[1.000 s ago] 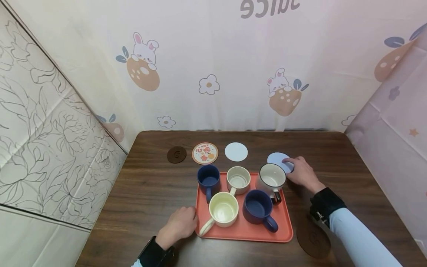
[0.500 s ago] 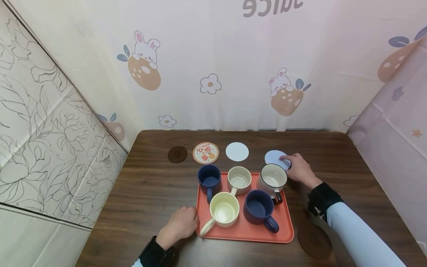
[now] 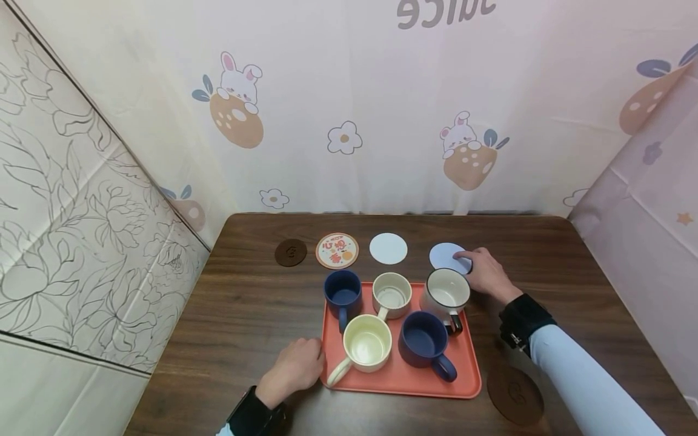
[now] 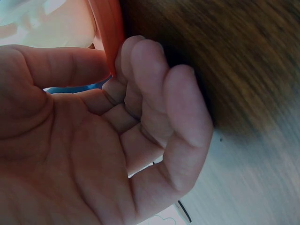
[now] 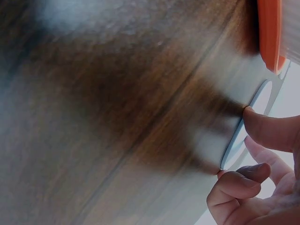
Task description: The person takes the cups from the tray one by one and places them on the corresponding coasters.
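At 1 o'clock from red tray (image 3: 403, 383), just beyond black-rimmed white mug (image 3: 446, 290), pale blue disc (image 3: 443, 257) is pinched narrowly at edge by right hand (image 3: 487, 272). At 9 o'clock, tray's rim is also pinched, by left hand (image 3: 296, 367). Four other mugs (image 3: 367, 346) are held on tray; white disc (image 3: 388, 249) is seen at 12 o'clock.

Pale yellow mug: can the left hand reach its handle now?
Likely yes: the pale yellow mug handle lies beside the left hand, only the coral tray rim between; the hand would first release it.
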The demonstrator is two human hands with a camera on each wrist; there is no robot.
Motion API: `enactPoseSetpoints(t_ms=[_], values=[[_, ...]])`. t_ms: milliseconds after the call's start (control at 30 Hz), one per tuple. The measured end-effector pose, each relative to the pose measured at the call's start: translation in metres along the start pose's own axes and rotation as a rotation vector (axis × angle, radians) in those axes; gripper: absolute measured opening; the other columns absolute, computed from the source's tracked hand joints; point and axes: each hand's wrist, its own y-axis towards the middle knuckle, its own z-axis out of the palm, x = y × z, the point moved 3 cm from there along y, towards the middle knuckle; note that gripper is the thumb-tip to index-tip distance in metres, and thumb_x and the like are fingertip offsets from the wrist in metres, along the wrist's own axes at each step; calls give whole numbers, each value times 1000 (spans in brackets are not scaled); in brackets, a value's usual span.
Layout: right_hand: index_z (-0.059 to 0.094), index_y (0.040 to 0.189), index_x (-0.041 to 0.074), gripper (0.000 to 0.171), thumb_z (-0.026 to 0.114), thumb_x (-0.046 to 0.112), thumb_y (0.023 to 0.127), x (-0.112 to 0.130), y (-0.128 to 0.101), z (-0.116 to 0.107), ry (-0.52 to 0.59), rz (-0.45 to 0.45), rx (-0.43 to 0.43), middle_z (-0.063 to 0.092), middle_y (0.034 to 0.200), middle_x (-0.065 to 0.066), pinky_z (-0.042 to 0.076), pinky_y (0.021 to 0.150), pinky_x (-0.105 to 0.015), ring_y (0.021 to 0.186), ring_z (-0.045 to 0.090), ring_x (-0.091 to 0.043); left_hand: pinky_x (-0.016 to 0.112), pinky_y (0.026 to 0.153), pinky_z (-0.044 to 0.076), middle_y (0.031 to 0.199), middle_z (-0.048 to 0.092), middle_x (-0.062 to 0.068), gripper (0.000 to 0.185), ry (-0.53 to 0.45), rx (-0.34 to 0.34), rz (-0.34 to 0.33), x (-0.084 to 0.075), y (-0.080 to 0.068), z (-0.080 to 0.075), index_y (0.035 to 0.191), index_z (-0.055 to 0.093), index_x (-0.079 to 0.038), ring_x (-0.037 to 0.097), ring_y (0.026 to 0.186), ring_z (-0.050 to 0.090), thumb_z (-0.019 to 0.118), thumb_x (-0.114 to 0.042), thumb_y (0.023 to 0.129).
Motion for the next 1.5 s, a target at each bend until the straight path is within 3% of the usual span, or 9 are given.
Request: enactPoseSetpoints(t_ms=[667, 1500], values=[[60, 142, -2, 57, 80, 18, 92, 5, 21, 1, 17, 18, 37, 44, 135, -37, 45, 95, -70, 119, 47, -53, 29, 53, 40, 68, 53, 4, 19, -10, 2, -3, 0, 0, 0, 89, 63, -8, 17, 55, 53, 59, -16, 105], [60, 141, -3, 57, 81, 15, 91, 12, 27, 0, -11, -4, 24, 47, 133, -38, 45, 94, -68, 116, 48, -52, 30, 54, 42, 70, 55, 5, 18, -26, 2, -13, 0, 0, -1, 92, 64, -7, 18, 57, 54, 60, -18, 105]])
